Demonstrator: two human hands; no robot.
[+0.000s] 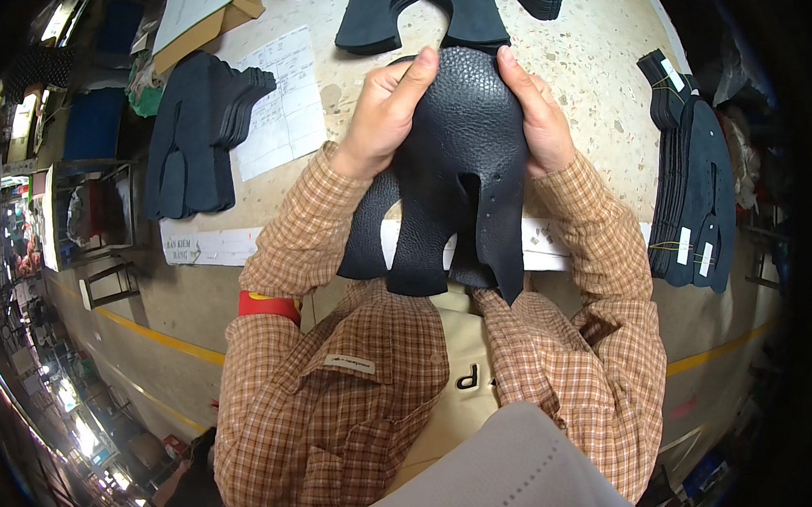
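Note:
Between my two hands is a cut black leather shoe upper [467,111], its pebbled grain facing up and bent into a rounded hump at the far end. Its slit lower flaps hang past the table's near edge, and a second dark flap shows at the left. My left hand [389,117] grips the left side, thumb on top. On the right side my right hand [541,114] holds on the same way; the fingers of both hands are largely hidden beneath. Just beyond my hands lies a stack of dark cut leather pieces [371,16].
At the table's left are another stack of dark pieces [193,144], a printed paper sheet [281,103] and an open cardboard box [203,14]. Stacked pieces with yellow ties and white labels [699,176] lie along the right edge. The speckled table [603,90] has a white front edge.

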